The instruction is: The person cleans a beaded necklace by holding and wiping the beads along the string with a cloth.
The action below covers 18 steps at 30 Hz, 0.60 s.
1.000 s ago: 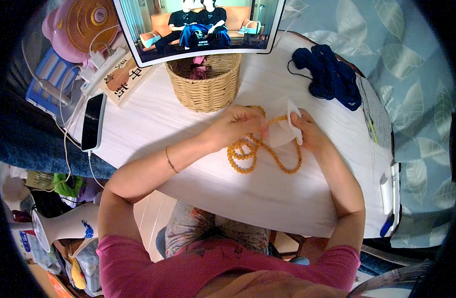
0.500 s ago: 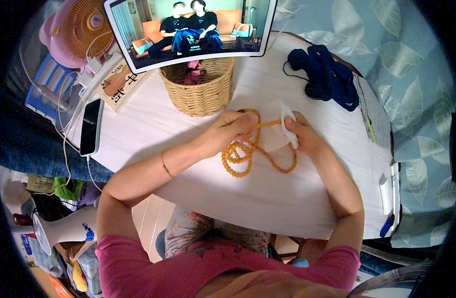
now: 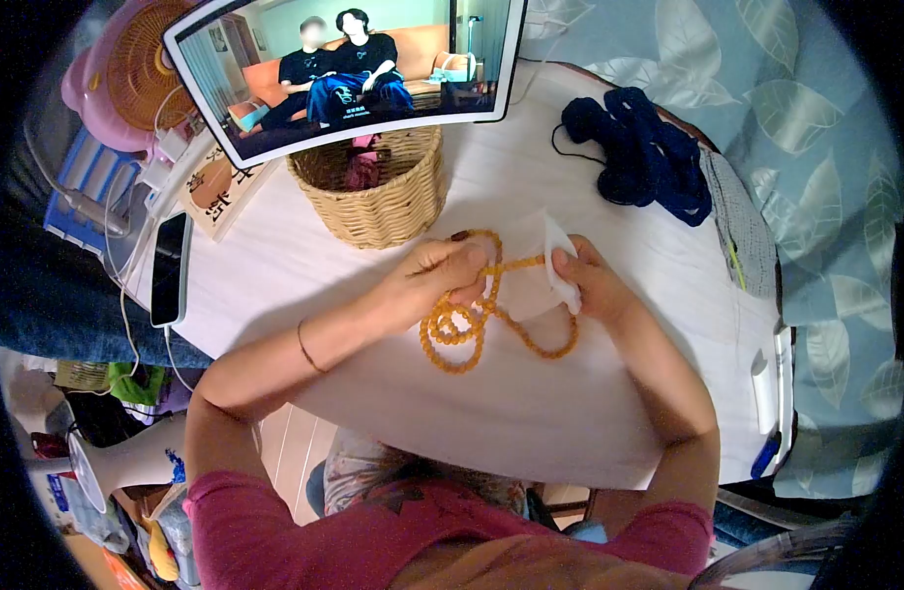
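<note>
Bead strand [image 3: 521, 264] lying mid-frame, one length stretching straight. Left hand [image 3: 434, 279] pinching strand; right hand [image 3: 594, 283] gripping white tissue [image 3: 533, 286] at strand. Step apparently being wiping; next move seemingly calling for light grip, steady tension.

Orange beads [image 3: 487, 307], white sheet [image 3: 562, 287]

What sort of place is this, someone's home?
Most likely yes, a corner of a home, perhaps a living room or bedroom. A pink fan stands by the table, a tablet shows two people on a couch, and leaf-patterned cloth hangs or lies behind.
</note>
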Motion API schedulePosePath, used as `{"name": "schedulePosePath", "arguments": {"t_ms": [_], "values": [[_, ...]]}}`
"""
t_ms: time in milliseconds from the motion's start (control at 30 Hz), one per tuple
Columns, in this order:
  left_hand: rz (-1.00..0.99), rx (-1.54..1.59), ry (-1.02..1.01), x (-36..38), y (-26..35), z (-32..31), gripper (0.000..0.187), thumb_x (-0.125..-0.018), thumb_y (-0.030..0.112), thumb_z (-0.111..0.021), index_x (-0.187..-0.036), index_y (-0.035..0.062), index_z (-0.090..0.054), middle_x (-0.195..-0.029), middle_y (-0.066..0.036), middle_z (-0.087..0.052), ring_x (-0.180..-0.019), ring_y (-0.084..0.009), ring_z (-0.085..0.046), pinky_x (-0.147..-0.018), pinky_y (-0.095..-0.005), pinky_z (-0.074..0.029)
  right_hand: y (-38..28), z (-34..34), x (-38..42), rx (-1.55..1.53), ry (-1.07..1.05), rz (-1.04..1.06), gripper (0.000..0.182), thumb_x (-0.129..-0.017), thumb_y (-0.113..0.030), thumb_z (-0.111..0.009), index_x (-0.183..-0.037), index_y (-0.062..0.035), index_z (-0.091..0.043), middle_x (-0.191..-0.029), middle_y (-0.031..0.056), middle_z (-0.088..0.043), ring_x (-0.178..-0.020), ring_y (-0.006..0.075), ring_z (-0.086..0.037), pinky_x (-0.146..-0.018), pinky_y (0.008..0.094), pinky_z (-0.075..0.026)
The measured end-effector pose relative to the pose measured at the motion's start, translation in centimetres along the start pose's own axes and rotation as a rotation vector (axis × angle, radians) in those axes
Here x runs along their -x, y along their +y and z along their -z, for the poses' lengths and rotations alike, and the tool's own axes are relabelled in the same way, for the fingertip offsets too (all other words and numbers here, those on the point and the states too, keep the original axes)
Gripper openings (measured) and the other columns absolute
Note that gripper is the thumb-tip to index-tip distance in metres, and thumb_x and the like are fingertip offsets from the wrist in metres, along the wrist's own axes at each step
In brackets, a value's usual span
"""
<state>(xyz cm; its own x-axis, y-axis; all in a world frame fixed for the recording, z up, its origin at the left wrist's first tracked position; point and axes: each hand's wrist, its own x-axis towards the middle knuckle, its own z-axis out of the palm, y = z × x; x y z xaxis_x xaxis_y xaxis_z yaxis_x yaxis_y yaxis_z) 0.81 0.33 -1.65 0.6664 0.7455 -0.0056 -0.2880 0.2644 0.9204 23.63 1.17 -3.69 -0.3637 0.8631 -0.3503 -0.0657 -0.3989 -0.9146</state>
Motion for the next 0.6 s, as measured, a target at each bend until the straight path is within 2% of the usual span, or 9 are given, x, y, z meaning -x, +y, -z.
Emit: {"name": "schedulePosePath", "arguments": {"t_ms": [100, 200, 300, 400, 500, 600], "values": [[-0.043, -0.052, -0.02, -0.1, 0.2, -0.2, 0.019, -0.083, 0.016, -0.04, -0.071, 0.0024, -0.047, -0.064, -0.002, -0.048, -0.056, -0.0079, -0.043, -0.056, -0.0198, -0.036, -0.4, 0.5, -0.2, -0.033, -0.202, 0.02, 0.052, -0.072, -0.034, -0.057, -0.105, 0.0008, -0.038, -0.091, 0.0106, -0.053, -0.083, 0.0201, -0.051, -0.072, 0.0322, -0.043], [-0.101, -0.113, 0.036, -0.1, 0.5, -1.0, 0.014, -0.081, 0.011, -0.04, -0.074, 0.002, -0.048, -0.068, -0.003, -0.049, -0.06, -0.0082, -0.044, -0.057, -0.0203, -0.036, -0.2, 0.4, -0.2, -0.007, -0.149, 0.043, 0.049, -0.071, -0.034, -0.058, -0.102, 0.0006, -0.042, -0.089, 0.0097, -0.053, -0.081, 0.0187, -0.052, -0.07, 0.0307, -0.043], [-0.115, -0.026, 0.016, -0.2, 0.6, -1.1, 0.013, -0.08, 0.008, -0.038, -0.072, 0.0026, -0.047, -0.067, -0.003, -0.048, -0.063, -0.0084, -0.043, -0.057, -0.0198, -0.035, 0.1, 0.6, -0.4, -0.049, -0.151, 0.055, 0.048, -0.071, -0.035, -0.058, -0.1, 0.0007, -0.044, -0.089, 0.0089, -0.053, -0.079, 0.0174, -0.052, -0.069, 0.0288, -0.043], [-0.053, 0.11, -0.083, -0.4, 0.1, 0.0, 0.012, -0.078, 0.007, -0.037, -0.071, 0.0036, -0.045, -0.065, -0.004, -0.046, -0.064, -0.0086, -0.042, -0.056, -0.0191, -0.033, -0.1, 0.6, -0.3, -0.046, -0.197, 0.059, 0.049, -0.07, -0.036, -0.058, -0.1, 0.0007, -0.044, -0.088, 0.0083, -0.053, -0.079, 0.0167, -0.052, -0.069, 0.0282, -0.043], [-0.015, 0.213, -0.031, -0.1, -0.3, 0.3, 0.017, -0.081, 0.014, -0.036, -0.068, 0.005, -0.043, -0.062, -0.002, -0.043, -0.059, -0.0082, -0.04, -0.053, -0.0183, -0.031, -0.4, 0.7, -0.4, -0.049, -0.287, 0.054, 0.05, -0.07, -0.036, -0.058, -0.101, 0.0003, -0.043, -0.087, 0.0078, -0.054, -0.078, 0.0161, -0.052, -0.068, 0.0277, -0.043], [-0.02, 0.029, -0.082, 0.1, -0.3, 0.6, 0.021, -0.083, 0.017, -0.037, -0.069, 0.0039, -0.045, -0.065, -0.002, -0.047, -0.058, -0.0086, -0.042, -0.053, -0.0194, -0.033, 0.1, 0.8, -0.5, -0.061, -0.253, 0.061, 0.051, -0.071, -0.033, -0.058, -0.104, 0.0002, -0.04, -0.088, 0.008, -0.053, -0.078, 0.0167, -0.051, -0.069, 0.0282, -0.042]]}}
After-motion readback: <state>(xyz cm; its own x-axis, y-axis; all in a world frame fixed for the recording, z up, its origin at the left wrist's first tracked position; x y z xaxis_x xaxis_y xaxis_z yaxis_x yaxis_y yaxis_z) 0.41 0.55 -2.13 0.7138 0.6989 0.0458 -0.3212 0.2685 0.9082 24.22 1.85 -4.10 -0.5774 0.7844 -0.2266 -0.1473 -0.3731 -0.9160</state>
